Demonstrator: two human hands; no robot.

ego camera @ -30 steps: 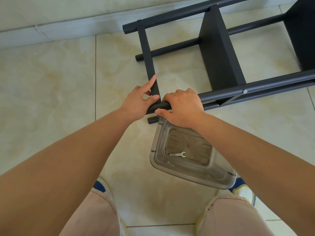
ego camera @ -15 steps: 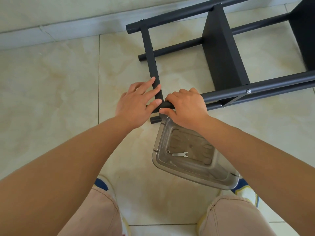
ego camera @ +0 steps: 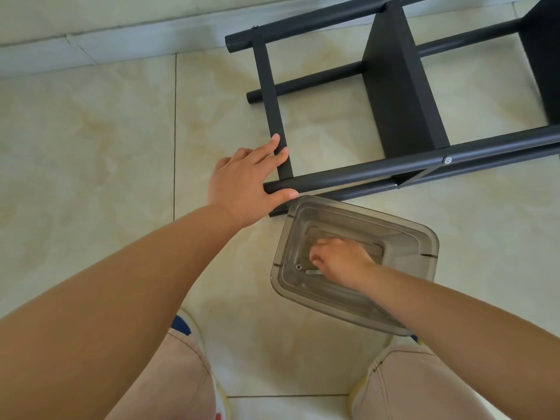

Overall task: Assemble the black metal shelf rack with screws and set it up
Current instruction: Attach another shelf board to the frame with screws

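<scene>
My left hand (ego camera: 242, 186) rests on the rack (ego camera: 397, 98) corner, fingers straight, thumb under the tube. My right hand (ego camera: 339, 262) reaches into the bin (ego camera: 424, 237), fingers curled by the wrench (ego camera: 312, 272); I cannot tell if they grip.

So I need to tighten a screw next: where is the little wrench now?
Head view: the wrench lies in the clear plastic bin on the floor, beside a small nut, under the right hand.
</scene>
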